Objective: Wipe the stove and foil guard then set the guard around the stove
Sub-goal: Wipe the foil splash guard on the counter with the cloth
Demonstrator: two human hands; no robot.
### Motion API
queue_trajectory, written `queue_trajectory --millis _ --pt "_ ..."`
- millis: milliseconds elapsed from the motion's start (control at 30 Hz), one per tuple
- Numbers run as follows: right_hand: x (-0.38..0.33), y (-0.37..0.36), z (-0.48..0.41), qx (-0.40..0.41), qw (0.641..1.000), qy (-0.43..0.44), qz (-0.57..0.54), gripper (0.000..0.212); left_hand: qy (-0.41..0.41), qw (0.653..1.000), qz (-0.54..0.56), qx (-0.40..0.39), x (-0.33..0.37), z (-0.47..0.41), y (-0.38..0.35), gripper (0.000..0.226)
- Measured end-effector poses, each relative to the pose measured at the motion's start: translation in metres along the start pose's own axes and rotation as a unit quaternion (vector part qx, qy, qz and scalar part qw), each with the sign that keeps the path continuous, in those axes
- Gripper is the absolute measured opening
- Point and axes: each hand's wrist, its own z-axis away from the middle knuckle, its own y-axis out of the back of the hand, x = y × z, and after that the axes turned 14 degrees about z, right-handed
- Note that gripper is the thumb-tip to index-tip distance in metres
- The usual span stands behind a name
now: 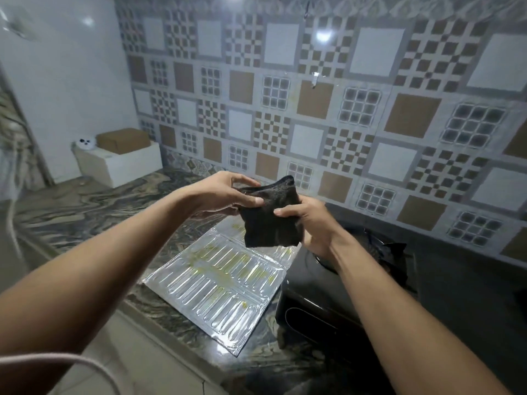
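Both hands hold a black cloth (271,220) up over the counter. Left hand (225,192) pinches its top edge and right hand (310,223) grips the lower right side. Foil guard (225,286), streaked with yellowish grease, lies flat on the marbled countertop (85,212), just left of the black stove (328,303).

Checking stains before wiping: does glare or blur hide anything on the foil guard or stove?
Head view: foil guard sharp, mild sheen, yellow stains readable; stove dark, underexposed, surface detail lost; lamp glare spots on the wall tiles; wide-angle bending at the edges, left edge smeared.
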Motion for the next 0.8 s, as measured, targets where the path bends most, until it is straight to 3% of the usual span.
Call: queue_trajectory --millis 133,267,367,567,800 --pt "0.008 -0.012 -0.039 0.013 0.998 -0.007 -0.056 0.043 -0.012 1.000 0.022 0.000 -0.010 -0.037 0.028 0.019" --pt "0.017 -0.021 -0.084 0.104 0.994 0.012 -0.009 0.054 0.001 0.998 0.035 -0.057 -0.024 -0.085 0.066 0.029" --pt "0.030 -0.030 -0.123 0.158 0.987 0.009 0.029 0.039 0.011 0.994 0.052 -0.100 -0.034 -0.126 0.097 0.045" --pt "0.059 -0.042 -0.197 0.297 0.953 -0.026 0.050 0.026 0.034 0.992 -0.004 -0.123 -0.058 -0.201 0.128 0.023" --pt "0.096 -0.021 -0.264 0.341 0.933 -0.101 0.060 0.007 0.069 0.989 0.017 -0.127 -0.105 -0.292 0.128 0.017"
